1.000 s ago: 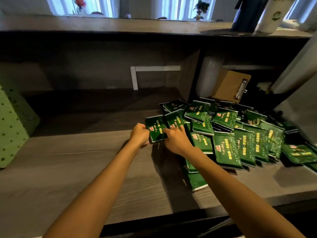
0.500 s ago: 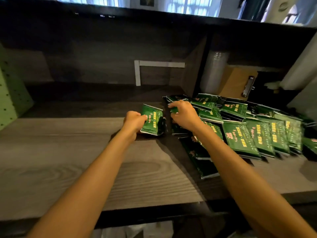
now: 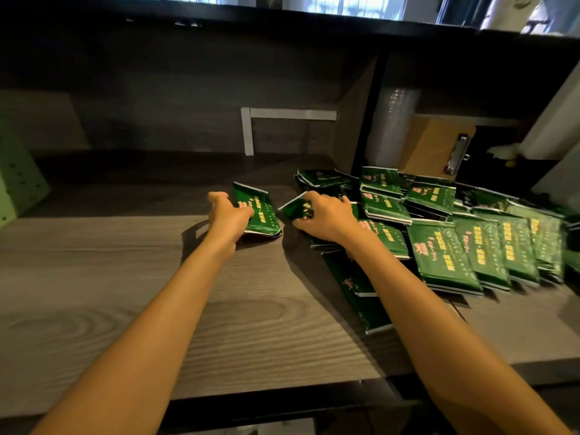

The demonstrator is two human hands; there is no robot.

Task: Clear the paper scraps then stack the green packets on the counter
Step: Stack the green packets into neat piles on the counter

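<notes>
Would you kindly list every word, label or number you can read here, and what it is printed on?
Green packets: yellow characters and a red mark, too blurred to read.
Packet in the left hand: same print, unreadable.
Nothing else legible.

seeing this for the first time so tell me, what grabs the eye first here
A loose heap of green packets sprawls over the right side of the wooden counter. At centre, the left hand grips a small stack apart from it, while the right hand grips another packet at the heap's edge. A brown clipboard leans in the shelf behind.
</notes>
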